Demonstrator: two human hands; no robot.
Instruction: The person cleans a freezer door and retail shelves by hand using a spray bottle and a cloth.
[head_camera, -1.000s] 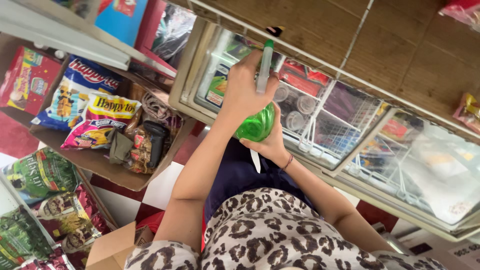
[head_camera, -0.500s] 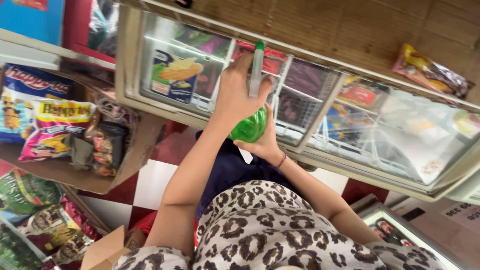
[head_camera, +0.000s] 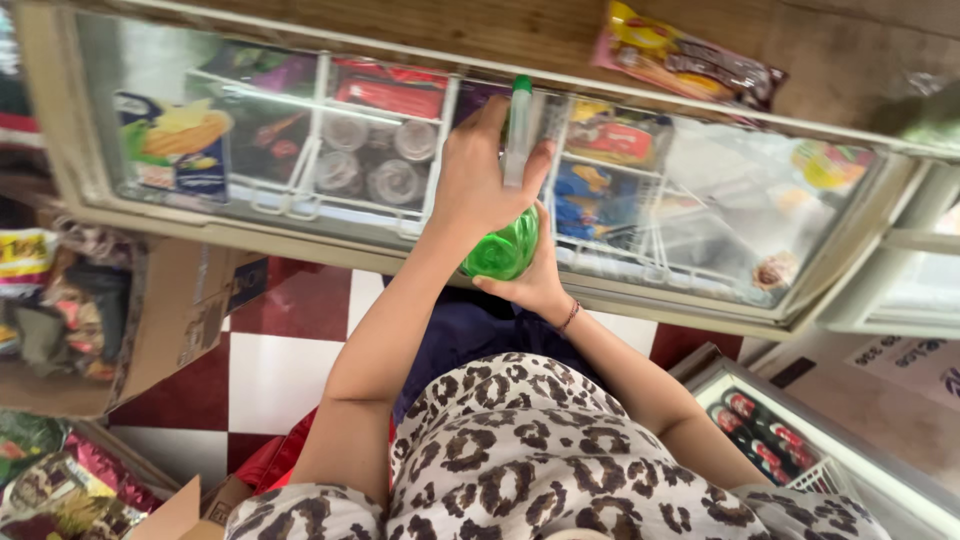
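1. The left hand (head_camera: 478, 185) is wrapped around the upper body and neck of a green bottle (head_camera: 506, 240), fingers closed on it.
2. The right hand (head_camera: 535, 282) cups the bottle's rounded base from beneath, at about 5 o'clock from the left hand, gripping it too.
3. The bottle's long axis runs from 6 o'clock to 12 o'clock, its green-capped top (head_camera: 521, 85) pointing away from the body; both hands touch it, the left one higher up.
4. Directly beneath lies the glass lid of a chest freezer (head_camera: 300, 215), with white wire baskets and packets showing through.
5. The freezer's near edge runs from 9 o'clock to 3 o'clock, just beyond the hands.
6. At 7 o'clock, a red-and-white tiled floor (head_camera: 280, 370) leaves room; a cardboard box (head_camera: 175, 310) of snack packets sits at 9 o'clock.
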